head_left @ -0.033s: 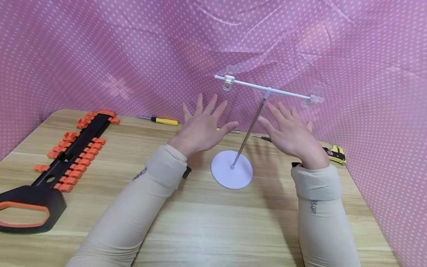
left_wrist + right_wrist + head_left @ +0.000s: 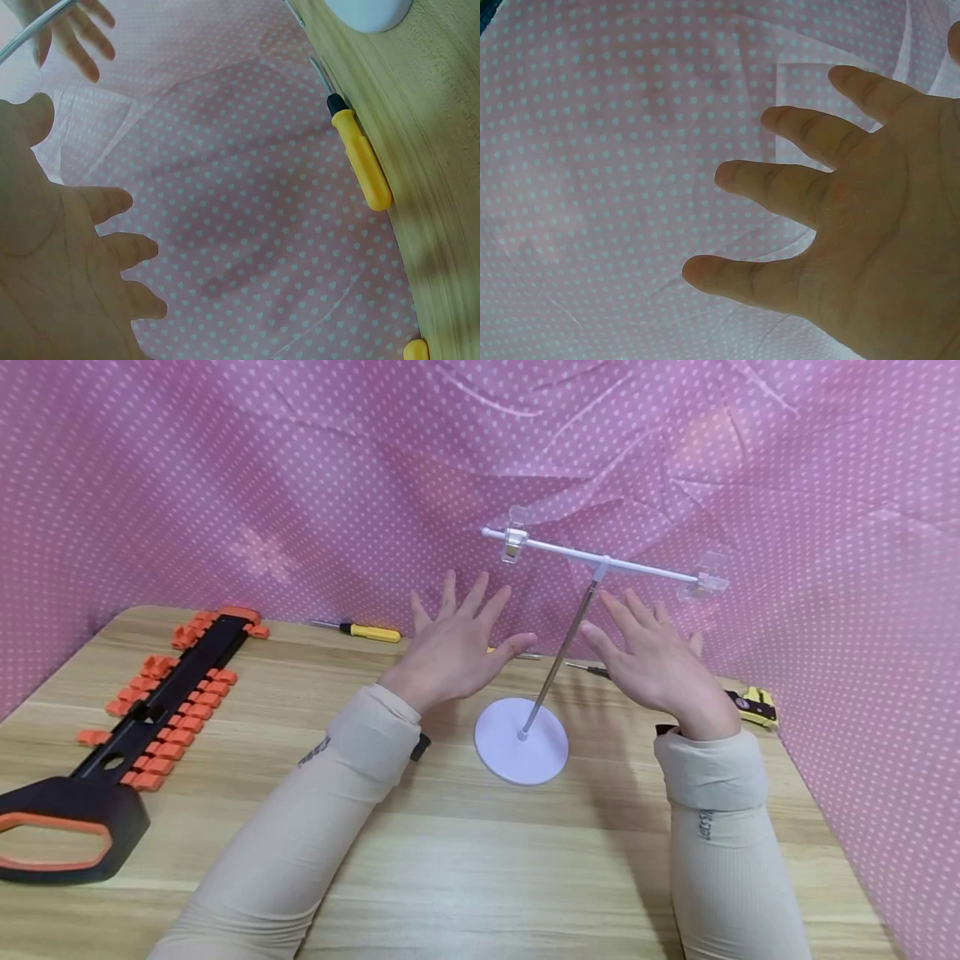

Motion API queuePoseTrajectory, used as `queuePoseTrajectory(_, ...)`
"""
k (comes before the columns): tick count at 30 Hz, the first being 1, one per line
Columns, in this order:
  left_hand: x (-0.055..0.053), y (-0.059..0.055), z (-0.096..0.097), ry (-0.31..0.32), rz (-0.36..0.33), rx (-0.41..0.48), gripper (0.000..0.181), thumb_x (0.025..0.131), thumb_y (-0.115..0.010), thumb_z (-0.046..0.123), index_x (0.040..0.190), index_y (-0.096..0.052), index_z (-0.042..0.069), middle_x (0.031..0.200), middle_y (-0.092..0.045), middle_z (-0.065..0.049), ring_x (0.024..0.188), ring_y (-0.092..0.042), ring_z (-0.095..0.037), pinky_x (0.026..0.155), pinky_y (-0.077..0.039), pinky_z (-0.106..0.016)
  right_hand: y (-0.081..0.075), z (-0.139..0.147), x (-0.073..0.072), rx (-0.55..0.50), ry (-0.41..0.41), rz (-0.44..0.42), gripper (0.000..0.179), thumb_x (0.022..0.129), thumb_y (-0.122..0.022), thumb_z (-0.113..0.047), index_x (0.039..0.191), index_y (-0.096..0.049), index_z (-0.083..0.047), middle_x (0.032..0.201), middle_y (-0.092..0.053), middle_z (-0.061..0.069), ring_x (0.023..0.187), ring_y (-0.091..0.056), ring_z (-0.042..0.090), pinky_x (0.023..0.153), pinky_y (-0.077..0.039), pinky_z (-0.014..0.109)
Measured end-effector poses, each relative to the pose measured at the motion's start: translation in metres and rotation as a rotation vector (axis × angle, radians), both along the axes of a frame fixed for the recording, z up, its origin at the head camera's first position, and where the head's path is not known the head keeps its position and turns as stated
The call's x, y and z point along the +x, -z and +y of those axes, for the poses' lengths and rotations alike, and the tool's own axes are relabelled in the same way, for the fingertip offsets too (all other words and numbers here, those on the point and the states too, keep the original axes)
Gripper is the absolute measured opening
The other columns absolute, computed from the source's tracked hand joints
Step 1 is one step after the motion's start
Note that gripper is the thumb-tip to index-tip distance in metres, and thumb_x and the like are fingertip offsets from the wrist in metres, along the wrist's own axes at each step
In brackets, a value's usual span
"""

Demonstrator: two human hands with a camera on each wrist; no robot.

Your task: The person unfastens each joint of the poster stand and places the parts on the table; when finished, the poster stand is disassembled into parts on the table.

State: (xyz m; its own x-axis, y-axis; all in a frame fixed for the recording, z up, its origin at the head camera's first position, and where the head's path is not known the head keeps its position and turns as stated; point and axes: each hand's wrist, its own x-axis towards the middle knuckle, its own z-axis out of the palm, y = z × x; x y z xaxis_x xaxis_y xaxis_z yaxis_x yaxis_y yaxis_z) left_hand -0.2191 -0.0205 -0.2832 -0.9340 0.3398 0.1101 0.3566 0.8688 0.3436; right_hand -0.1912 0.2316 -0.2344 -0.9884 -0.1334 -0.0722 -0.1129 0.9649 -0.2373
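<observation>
My left hand [image 2: 457, 647] is held over the table left of a display stand, its fingers straight and spread, holding nothing. On the stand's other side my right hand [image 2: 652, 664] has its fingers spread too, also with nothing in it. The stand has a round white base [image 2: 521, 760], a thin metal pole [image 2: 566, 647] and a white crossbar [image 2: 645, 568] with a clear clip [image 2: 514, 539] near each end. Both palms show bare in the wrist views, the left hand [image 2: 60, 277] and the right hand [image 2: 885, 202]. Neither hand visibly grips the pole.
A black rail [image 2: 187, 689] with several orange clips and a looped handle lies at left. Along the back edge lie a yellow-handled screwdriver [image 2: 375, 633], a partly hidden tool [image 2: 528, 656] and a dark-handled tool [image 2: 588, 669]. A yellow-black tool [image 2: 753, 706] is at right. Pink dotted cloth [image 2: 337, 485] hangs behind.
</observation>
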Motion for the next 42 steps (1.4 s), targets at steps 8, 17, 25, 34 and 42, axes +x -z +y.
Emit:
queuePoseTrajectory(8, 0.000, 0.000, 0.000, 0.004, -0.003, -0.004, 0.089, 0.102, -0.024, 0.081, 0.171, -0.015, 0.027, 0.180, 0.000, -0.007, 0.163, 0.012, -0.045, 0.121, 0.006, -0.083, 0.001, 0.000, -0.001, 0.008, -0.002, -0.010, 0.082, 0.104, -0.020, -0.078, 0.171, -0.006, -0.033, 0.179, 0.003, 0.011, 0.161, 0.003, 0.054, 0.114, 0.011, 0.088)
queuePoseTrajectory(17, 0.000, 0.000, 0.000, 0.002, -0.008, -0.002, 0.090, 0.101, -0.022, 0.083, 0.171, -0.015, 0.027, 0.179, 0.000, -0.007, 0.163, 0.012, -0.044, 0.122, 0.007, -0.082, 0.000, 0.000, -0.002, -0.011, -0.023, -0.015, 0.080, 0.106, -0.021, -0.075, 0.171, -0.006, -0.032, 0.179, 0.003, 0.009, 0.161, 0.004, 0.053, 0.115, 0.009, 0.088)
queuePoseTrajectory(25, 0.000, 0.000, 0.000, -0.007, -0.027, 0.051, 0.088, 0.102, -0.026, 0.081, 0.171, -0.016, 0.027, 0.180, -0.003, -0.009, 0.163, 0.010, -0.044, 0.125, 0.004, -0.079, -0.003, -0.001, 0.004, -0.091, -0.057, 0.036, 0.077, 0.106, -0.024, -0.074, 0.171, -0.011, -0.035, 0.180, -0.005, 0.007, 0.163, -0.003, 0.050, 0.117, 0.004, 0.087)
queuePoseTrajectory(34, 0.001, -0.005, 0.002, 0.007, 0.031, 0.137, 0.084, 0.105, -0.026, 0.076, 0.170, -0.024, 0.023, 0.177, -0.023, -0.010, 0.163, -0.022, -0.037, 0.127, -0.024, -0.071, -0.009, -0.005, 0.008, -0.258, -0.207, 0.116, 0.063, 0.112, -0.033, -0.061, 0.169, -0.021, -0.038, 0.177, -0.024, -0.001, 0.163, -0.023, 0.034, 0.129, -0.020, 0.069)
queuePoseTrajectory(42, 0.006, -0.011, 0.006, 0.051, 0.172, 0.262, 0.071, 0.110, -0.037, 0.063, 0.161, -0.042, 0.015, 0.164, -0.048, -0.009, 0.151, -0.046, -0.029, 0.121, -0.042, -0.056, -0.013, -0.009, 0.014, -0.305, -0.187, 0.104, 0.064, 0.111, -0.032, -0.063, 0.169, -0.022, -0.037, 0.176, -0.024, -0.001, 0.162, -0.024, 0.036, 0.129, -0.019, 0.068)
